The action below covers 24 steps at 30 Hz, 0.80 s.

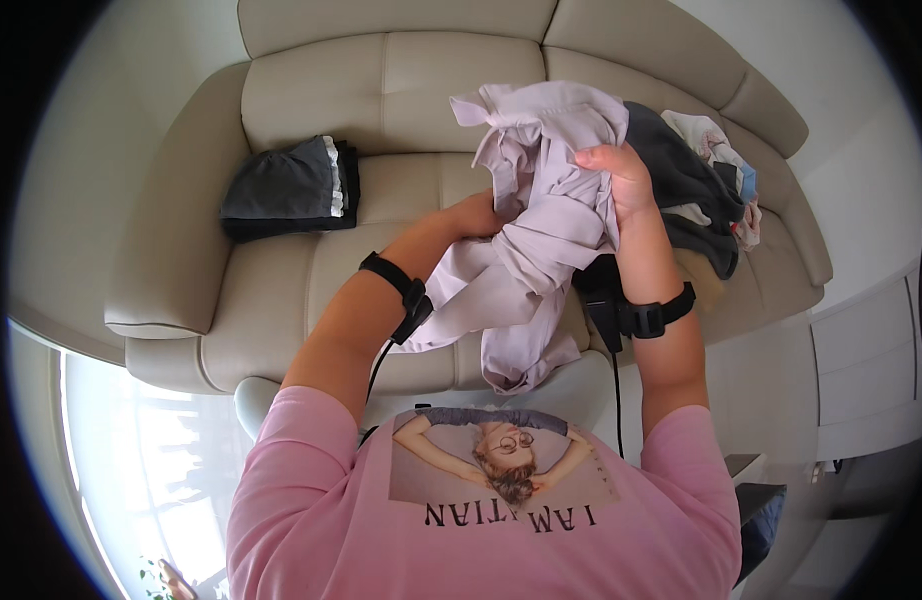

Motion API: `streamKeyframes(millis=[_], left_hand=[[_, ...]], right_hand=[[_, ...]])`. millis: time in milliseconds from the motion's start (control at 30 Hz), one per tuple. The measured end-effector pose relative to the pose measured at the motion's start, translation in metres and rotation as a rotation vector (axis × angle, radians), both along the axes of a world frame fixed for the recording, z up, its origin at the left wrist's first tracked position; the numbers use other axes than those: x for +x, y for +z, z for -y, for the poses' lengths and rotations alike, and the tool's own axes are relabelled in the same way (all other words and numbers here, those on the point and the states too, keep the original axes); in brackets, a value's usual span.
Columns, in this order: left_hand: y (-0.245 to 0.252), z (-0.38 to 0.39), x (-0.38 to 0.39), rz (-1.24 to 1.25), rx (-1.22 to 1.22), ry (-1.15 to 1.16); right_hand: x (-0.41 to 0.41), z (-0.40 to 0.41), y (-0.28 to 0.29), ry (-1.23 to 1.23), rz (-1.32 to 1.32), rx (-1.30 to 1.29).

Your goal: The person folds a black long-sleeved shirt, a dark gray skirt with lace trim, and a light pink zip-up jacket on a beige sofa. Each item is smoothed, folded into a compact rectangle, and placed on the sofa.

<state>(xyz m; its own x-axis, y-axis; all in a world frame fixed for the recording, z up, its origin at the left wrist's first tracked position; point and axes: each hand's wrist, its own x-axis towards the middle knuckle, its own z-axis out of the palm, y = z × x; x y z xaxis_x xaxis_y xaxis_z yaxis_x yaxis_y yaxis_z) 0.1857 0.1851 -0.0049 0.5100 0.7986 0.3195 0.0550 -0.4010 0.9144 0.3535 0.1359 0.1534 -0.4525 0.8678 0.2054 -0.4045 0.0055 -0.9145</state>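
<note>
A crumpled pale pink collared shirt (547, 217) hangs between my hands above the sofa seat. Its collar end points up and to the left, while a sleeve or tail droops towards my knees. My right hand (626, 176) grips a bunch of the cloth on the right side, thumb on top. On the left, my left hand (480, 214) is closed at the shirt's edge; its fingers are hidden behind the fabric.
A beige leather sofa (266, 285) curves in front of me. Folded dark garments (281, 187), one with white lace trim, lie by its left arm. Loose clothes lie to the right, including a dark grey garment (675, 176) and a white patterned one (697, 131). Black straps circle both forearms, with cables hanging down.
</note>
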Motion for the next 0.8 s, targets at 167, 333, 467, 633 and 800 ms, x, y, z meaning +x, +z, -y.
streamKeyframes(millis=[167, 333, 467, 633, 800], left_hand=[[0.032, 0.004, 0.016, -0.172, -0.385, -0.274], [0.038, 0.013, 0.035, -0.008, -0.614, -0.358], [0.044, 0.022, 0.037, 0.274, -0.834, -0.34], [0.046, 0.024, 0.008, 0.649, -1.018, -0.33], [0.042, 0.019, -0.071, 0.846, -0.899, -0.363]], right_hand=[[0.003, -0.01, 0.027, 0.166, -0.129, -0.01], [-0.005, -0.02, 0.01, 0.139, -0.099, -0.073], [-0.001, -0.007, 0.008, -0.017, -0.114, -0.201], [0.031, -0.013, -0.012, -0.178, -0.046, -0.116], [0.052, -0.01, -0.028, -0.202, -0.024, -0.072]])
